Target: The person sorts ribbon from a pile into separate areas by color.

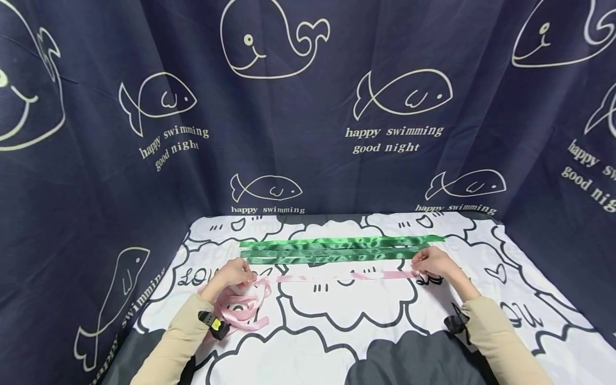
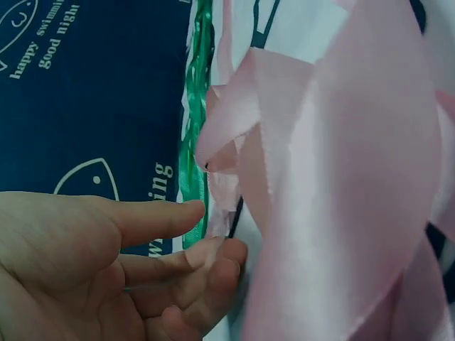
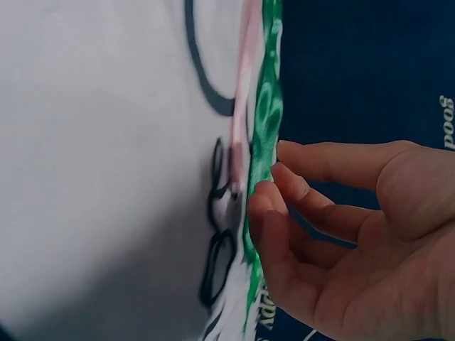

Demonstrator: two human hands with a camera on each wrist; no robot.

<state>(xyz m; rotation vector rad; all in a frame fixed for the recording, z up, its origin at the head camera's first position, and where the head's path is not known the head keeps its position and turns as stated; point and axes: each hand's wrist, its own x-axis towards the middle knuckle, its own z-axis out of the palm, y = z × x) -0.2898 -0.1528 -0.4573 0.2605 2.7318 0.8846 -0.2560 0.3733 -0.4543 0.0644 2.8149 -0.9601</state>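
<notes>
A narrow pink ribbon (image 1: 366, 276) runs straight across the white patterned cloth in front of the green ribbons (image 1: 332, 251). At its left end, my left hand (image 1: 237, 272) has its fingertips right by the ribbon, with thumb and forefinger parted in the left wrist view. Loose pink ribbon loops (image 2: 341, 170) pile up beside that hand and fill much of that view. My right hand (image 1: 430, 262) hovers at the strip's right end, its fingers loosely bent. In the right wrist view, the pink ribbon's end (image 3: 237, 167) lies apart from the fingertips.
Several green ribbon strips lie side by side across the back of the cloth (image 1: 337, 310). A dark blue curtain (image 1: 308, 133) with whale and fish drawings rises behind and along both sides. The loose pink coil (image 1: 240, 310) spreads close to the left forearm.
</notes>
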